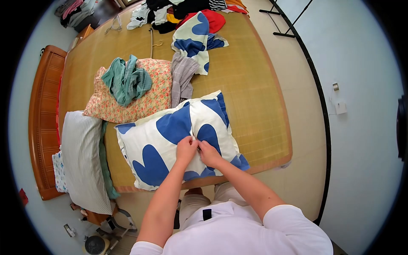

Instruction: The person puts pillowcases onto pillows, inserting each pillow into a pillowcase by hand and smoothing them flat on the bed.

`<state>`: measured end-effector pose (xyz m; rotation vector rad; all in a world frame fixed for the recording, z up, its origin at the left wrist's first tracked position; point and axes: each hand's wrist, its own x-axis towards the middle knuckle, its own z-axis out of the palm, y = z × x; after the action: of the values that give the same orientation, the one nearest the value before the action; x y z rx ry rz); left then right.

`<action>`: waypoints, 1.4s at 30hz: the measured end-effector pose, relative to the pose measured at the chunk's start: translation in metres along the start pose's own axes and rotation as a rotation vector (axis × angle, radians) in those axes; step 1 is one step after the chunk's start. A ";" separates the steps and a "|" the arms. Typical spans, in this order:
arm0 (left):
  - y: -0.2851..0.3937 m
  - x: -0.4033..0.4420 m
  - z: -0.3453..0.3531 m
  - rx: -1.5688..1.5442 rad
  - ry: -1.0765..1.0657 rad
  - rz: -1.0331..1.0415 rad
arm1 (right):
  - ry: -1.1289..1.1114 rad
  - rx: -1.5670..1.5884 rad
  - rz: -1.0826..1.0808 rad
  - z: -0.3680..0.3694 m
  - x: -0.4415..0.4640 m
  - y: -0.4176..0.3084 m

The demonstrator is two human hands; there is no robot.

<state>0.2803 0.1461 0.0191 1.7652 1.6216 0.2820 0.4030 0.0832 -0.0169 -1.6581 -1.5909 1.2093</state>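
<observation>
A plump pillow (170, 123) in a white pillowcase with large blue shapes lies at the near edge of the bed. A fold or opening runs across the case, and both my hands meet along it. My left hand (187, 149) pinches the cloth there with closed fingers. Close beside it, my right hand (208, 154) is also closed on the pillowcase fabric. Any fastener between the fingertips is too small to make out.
A floral pillow (157, 76) with a crumpled green garment (127, 80) lies beyond. A striped pillow (83, 157) rests by the wooden headboard (46, 123). Grey cloth (182, 78), blue-and-white fabric (191, 44) and piled clothes (165, 12) are farther back on the mat (250, 93).
</observation>
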 end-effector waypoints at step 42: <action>0.061 0.023 -0.186 -0.356 0.014 0.612 | 0.583 0.502 -0.010 -0.097 -0.127 -0.163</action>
<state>0.2213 0.2354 0.1845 1.9246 0.9231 0.8111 0.4209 0.0055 0.1973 -1.4754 -0.8535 0.9018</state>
